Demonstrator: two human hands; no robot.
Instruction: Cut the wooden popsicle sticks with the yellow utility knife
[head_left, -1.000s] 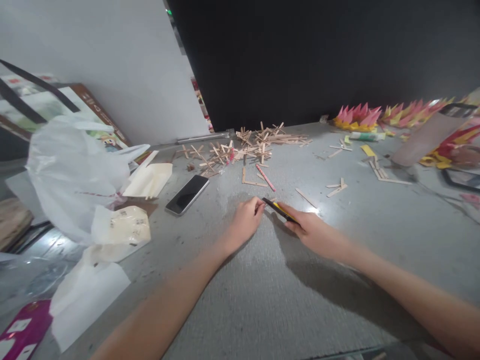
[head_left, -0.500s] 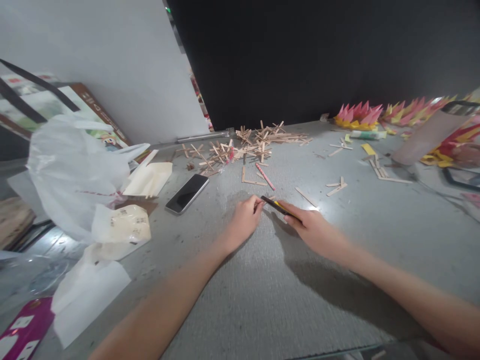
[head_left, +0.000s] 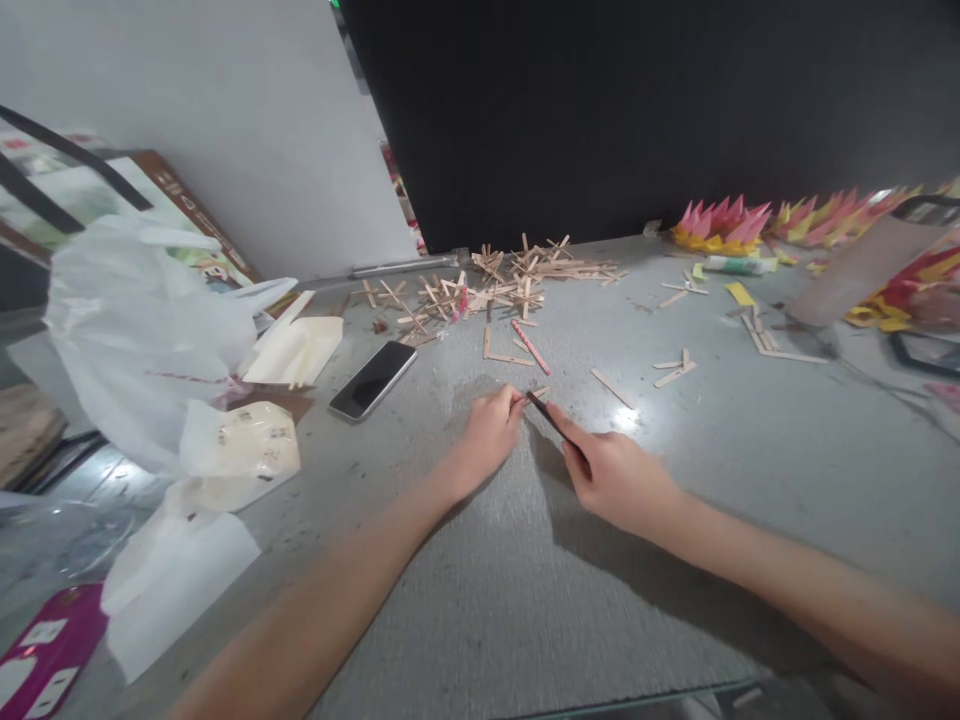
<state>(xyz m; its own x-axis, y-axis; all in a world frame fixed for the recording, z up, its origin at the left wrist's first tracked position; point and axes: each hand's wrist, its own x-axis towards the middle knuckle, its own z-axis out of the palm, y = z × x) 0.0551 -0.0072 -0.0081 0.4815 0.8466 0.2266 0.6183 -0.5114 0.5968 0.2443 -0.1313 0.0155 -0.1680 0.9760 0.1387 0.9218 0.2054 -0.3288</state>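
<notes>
Both hands are down on the grey table (head_left: 675, 440), meeting near the middle. The right hand (head_left: 611, 472) is gripping a dark utility knife (head_left: 546, 417), its tip angled up-left toward the other hand. The left hand (head_left: 487, 435) is curled, fingertips pinching a small wooden stick (head_left: 537, 393) right where the knife tip lands (the stick is mostly hidden by the fingers, so only a short end shows).

Stuff around: just past the hands there's a pink pencil (head_left: 530, 347) and a few loose sticks, and further back a messy pile of crossed sticks (head_left: 495, 285) against the dark wall. A phone (head_left: 373, 379) lies face up to the left, well apart from the left hand. Beyond it sit a cream paper box (head_left: 296, 350), a white plastic bag (head_left: 142, 330) and some crumpled paper packets. On the far right, pink and yellow paper flowers (head_left: 720, 222) line the back edge, with more stick pieces (head_left: 675, 372) scattered between them and the hands. Nothing sits between the hands and the camera, just bare forearms.
</notes>
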